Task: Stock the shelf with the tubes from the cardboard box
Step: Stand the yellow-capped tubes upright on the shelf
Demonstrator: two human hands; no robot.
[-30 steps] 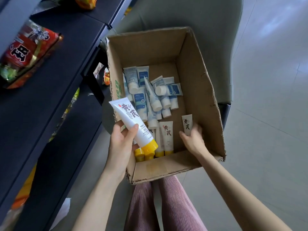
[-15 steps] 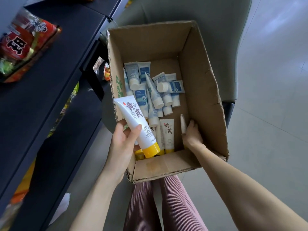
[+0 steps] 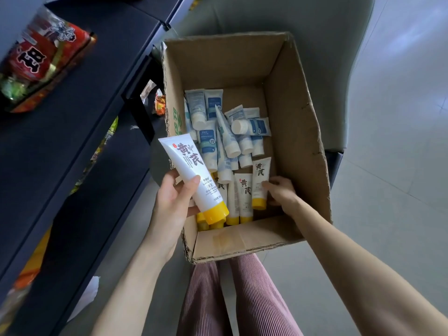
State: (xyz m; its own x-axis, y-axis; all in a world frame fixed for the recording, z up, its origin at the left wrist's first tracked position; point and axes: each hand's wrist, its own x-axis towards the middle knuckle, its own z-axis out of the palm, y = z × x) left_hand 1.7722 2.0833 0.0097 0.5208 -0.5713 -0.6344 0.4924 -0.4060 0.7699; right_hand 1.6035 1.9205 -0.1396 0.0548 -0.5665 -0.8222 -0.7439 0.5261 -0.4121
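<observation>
An open cardboard box (image 3: 298, 132) stands in front of me with several tubes inside. White tubes with blue labels (image 3: 228, 132) lie at its far end, white tubes with yellow caps (image 3: 243, 197) at its near end. My left hand (image 3: 173, 202) holds one white yellow-capped tube (image 3: 194, 175) above the box's near left corner, cap pointing down. My right hand (image 3: 281, 192) is inside the box, gripping another yellow-capped tube (image 3: 260, 183) by its lower half. The dark shelf (image 3: 72, 112) runs along my left.
A red snack packet (image 3: 41, 57) lies on the upper shelf board at the far left. More colourful packets (image 3: 160, 103) sit on lower shelf levels. A grey chair (image 3: 339, 57) stands behind the box. My striped trouser legs (image 3: 237, 299) are below it.
My right hand has turned its tube face-up and lifted it slightly inside the box. The left hand keeps its tube in about the same place.
</observation>
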